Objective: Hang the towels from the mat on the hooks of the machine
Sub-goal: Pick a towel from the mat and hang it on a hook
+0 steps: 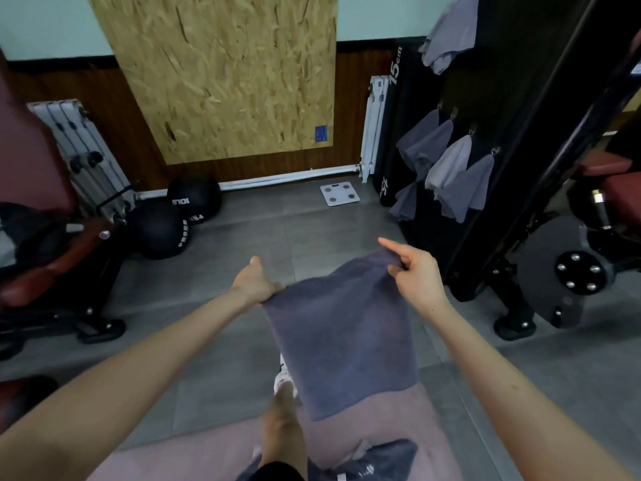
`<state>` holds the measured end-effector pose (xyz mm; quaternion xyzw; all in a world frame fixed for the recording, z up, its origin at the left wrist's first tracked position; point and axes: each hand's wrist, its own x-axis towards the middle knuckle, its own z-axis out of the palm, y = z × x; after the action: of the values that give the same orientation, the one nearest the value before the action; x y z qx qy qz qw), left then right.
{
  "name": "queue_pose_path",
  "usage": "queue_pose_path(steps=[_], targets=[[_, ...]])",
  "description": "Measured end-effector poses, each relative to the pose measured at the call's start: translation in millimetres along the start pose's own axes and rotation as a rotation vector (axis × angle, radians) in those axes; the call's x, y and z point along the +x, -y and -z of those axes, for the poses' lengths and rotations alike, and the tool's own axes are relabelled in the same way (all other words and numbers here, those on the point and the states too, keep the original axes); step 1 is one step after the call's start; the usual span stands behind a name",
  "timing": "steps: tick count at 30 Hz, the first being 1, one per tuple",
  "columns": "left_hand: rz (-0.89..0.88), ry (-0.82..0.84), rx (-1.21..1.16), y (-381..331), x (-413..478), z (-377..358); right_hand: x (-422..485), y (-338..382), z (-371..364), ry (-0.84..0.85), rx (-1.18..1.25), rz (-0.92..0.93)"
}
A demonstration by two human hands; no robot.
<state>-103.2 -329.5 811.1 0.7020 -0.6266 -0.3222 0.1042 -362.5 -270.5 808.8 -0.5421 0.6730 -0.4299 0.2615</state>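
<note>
The dark grey towel hangs below both grips, its long axis running from the held top edge down toward the pink mat. The left hand clutches one top corner and the right hand pinches the other, index finger apparently extended, both arms outstretched.

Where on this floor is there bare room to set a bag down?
Bare floor lies between the medicine balls, the scale and the machine. Another strip runs left of the mat. Crowded: the hooks hung with towels, and the bench at left.
</note>
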Motion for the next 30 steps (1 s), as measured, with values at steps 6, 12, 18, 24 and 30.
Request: queue_pose_path(steps=[6, 12, 18, 24, 30], targets=[[-0.22, 0.315, -0.44, -66, 193, 34, 166, -28, -23, -0.181, 0.043, -0.148], [-0.481, 0.281, 0.027, -146, 361, 69, 320, -18, -37, -0.292, 0.023, -0.225], [-0.318, 0.391, -0.463, -210, 476, 73, 428, -22, -25, -0.34, 0.009, -0.288], [-0.229, 0.386, -0.63, -278, 559, 39, 512, -49, -4, -0.31, -0.071, -0.359], [-0.316, 0.531, -0.192, -349, 644, 13, 605, -79, 44, -0.211, -0.074, -0.442]])
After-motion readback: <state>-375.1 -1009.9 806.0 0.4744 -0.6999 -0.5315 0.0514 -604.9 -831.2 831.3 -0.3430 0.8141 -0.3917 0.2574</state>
